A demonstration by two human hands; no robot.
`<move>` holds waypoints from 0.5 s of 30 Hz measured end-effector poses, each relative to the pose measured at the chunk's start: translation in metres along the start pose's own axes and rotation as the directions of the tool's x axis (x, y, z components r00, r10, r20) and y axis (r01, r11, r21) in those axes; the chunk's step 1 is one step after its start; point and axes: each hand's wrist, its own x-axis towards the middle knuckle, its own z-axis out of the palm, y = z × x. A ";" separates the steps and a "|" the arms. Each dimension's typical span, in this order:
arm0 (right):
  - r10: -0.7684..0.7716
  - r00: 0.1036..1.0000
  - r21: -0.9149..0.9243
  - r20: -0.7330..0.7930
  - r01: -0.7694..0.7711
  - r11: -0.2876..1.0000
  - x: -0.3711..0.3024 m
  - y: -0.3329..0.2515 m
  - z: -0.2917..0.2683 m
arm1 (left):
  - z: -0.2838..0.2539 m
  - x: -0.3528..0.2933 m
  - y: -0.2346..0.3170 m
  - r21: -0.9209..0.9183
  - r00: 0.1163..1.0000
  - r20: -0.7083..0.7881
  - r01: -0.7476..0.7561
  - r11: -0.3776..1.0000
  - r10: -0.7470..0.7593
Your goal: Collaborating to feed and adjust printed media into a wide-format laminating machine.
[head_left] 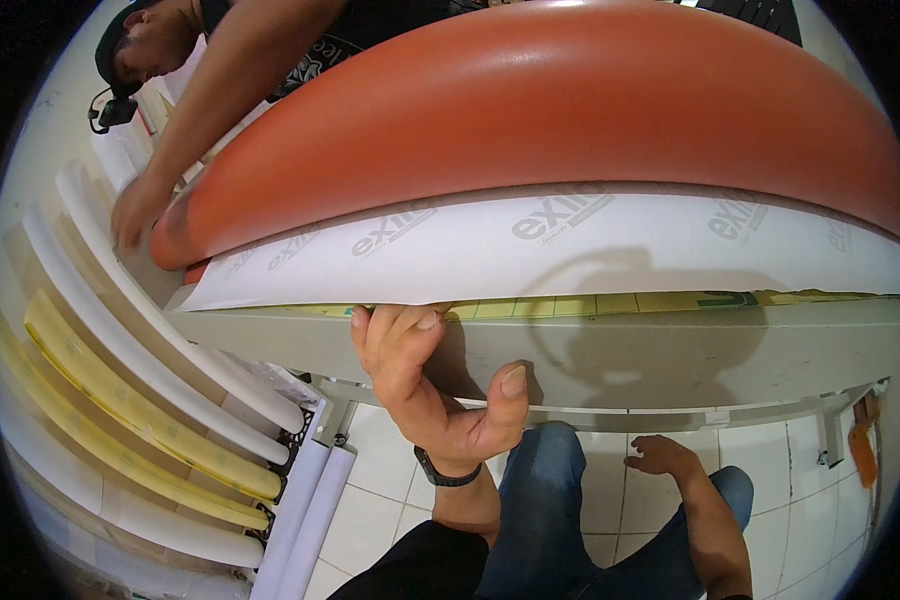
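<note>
My left hand (405, 375) is palm up at the front edge of a pale machine bed (630, 350). Its bent fingertips touch the lower edge of a white sheet (450, 245) with repeated grey print, and its thumb stands well apart. Part of the index finger may be under the sheet; I cannot tell. A yellow gridded strip (570, 305) shows beneath that edge. Above the sheet lies a large orange-red roller (530, 110), bent into an arc by the lens. My right hand (663, 456) hangs empty near my knee, its fingers loosely apart, below the bed.
Another person (240, 80) leans in from the far left, a hand at the roller's left end. White and yellow rolls (150, 420) stand racked at left. An orange-handled tool (862, 450) hangs at the right. Below are a metal frame bar (670, 420) and white tiles (380, 450).
</note>
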 end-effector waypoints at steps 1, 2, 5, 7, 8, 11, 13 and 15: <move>-0.003 1.000 -0.003 0.006 0.003 1.000 0.001 -0.004 0.000 | -0.002 0.001 -0.001 0.006 1.000 0.002 -0.002 1.000 0.002; -0.009 1.000 -0.003 0.009 0.009 1.000 0.004 -0.005 0.001 | -0.005 0.002 -0.002 0.010 1.000 0.014 -0.009 1.000 0.008; -0.007 1.000 0.005 -0.003 0.007 1.000 0.000 0.007 0.003 | 0.003 -0.001 -0.003 -0.015 1.000 0.017 -0.018 1.000 0.018; -0.013 1.000 0.008 -0.005 0.013 1.000 0.001 0.005 0.002 | 0.003 0.001 -0.002 -0.013 0.999 0.015 -0.038 0.999 0.038; -0.015 1.000 0.008 -0.004 0.015 1.000 0.000 0.004 0.002 | 0.003 0.000 -0.001 -0.003 1.000 0.008 -0.022 1.000 0.022; -0.001 1.000 -0.002 0.000 0.001 1.000 -0.001 0.001 0.000 | 0.003 0.001 0.000 0.007 1.000 0.004 -0.019 1.000 0.019; 0.026 0.999 -0.001 0.047 -0.026 1.000 -0.001 -0.003 -0.003 | 0.004 0.001 -0.001 0.005 0.999 0.008 -0.031 0.999 0.031; 0.035 0.998 0.005 0.053 -0.035 0.999 -0.004 -0.007 -0.007 | 0.005 -0.002 -0.002 0.005 1.000 -0.016 -0.003 1.000 0.003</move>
